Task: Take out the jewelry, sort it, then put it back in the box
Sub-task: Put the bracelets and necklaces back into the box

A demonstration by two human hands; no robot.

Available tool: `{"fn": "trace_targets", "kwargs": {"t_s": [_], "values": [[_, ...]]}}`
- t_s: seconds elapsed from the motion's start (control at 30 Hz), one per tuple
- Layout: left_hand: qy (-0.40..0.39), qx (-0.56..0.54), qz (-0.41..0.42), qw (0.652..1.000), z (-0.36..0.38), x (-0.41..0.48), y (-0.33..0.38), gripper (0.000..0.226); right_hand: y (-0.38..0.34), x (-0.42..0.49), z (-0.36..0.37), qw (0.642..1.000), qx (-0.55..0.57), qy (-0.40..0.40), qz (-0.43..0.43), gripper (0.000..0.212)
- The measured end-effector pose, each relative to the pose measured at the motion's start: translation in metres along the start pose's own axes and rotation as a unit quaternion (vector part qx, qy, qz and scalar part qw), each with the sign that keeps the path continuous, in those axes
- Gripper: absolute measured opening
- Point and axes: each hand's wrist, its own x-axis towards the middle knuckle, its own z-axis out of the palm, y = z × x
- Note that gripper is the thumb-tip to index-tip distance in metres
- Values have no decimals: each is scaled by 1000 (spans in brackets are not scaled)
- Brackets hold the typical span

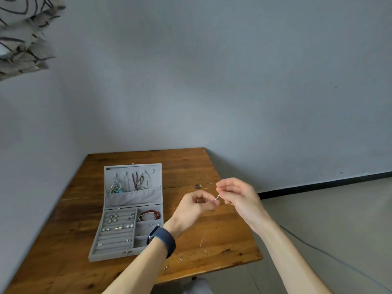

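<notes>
Jewelry box (110, 256) sat open on the wooden table (229, 234), on the left side, with its lid (154, 181) standing up at the back. I saw some necklaces (137, 180) hanging inside the lid. A red bead bracelet (149, 215) lay in the top right part of the box, and little earrings (118, 227) sat in the soft rows on the left part.

Both of my hands were up in the air, to the right of the box. My left hand (197, 205) and my right hand (239, 196) were close together, fingers curled in. They pinched a small silver piece (216, 197) between the fingertips. It was too tiny for me to tell what kind of jewelry it was.

Below the hands, a thin chain (202, 242) lay loose on the table. Some small shiny bits (181, 259) lay near the front edge, apart from the box.

A dark band (162, 240) was on my left wrist. Behind the table was a plain grey wall (212, 81). A thin cable (318, 251) ran across the floor on the right.
</notes>
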Motion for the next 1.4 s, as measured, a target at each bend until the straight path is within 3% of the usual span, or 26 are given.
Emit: {"fn": "trace_targets", "kwargs": {"t_s": [0.13,0.33,0.83,1.03,1.27,1.4], "values": [[-30,-23,11,999,-9,-1,17,15,-21,5,0,998,-21,-43,-27,25],[-2,-36,44,998,-27,-7,34,15,-42,10,1,994,-63,-66,-65,25],[21,26,69,997,-56,-34,34,15,-61,2,25,979,-127,-134,-88,25],[28,22,30,999,-68,-49,27,8,-50,-1,30,976,-143,-144,-80,27],[-26,-56,-51,997,-76,-64,17,7,-34,-6,34,973,-151,-155,-80,25],[-13,-21,-73,997,-88,-72,-1,8,-19,-7,29,973,-165,-147,-69,25]]}}
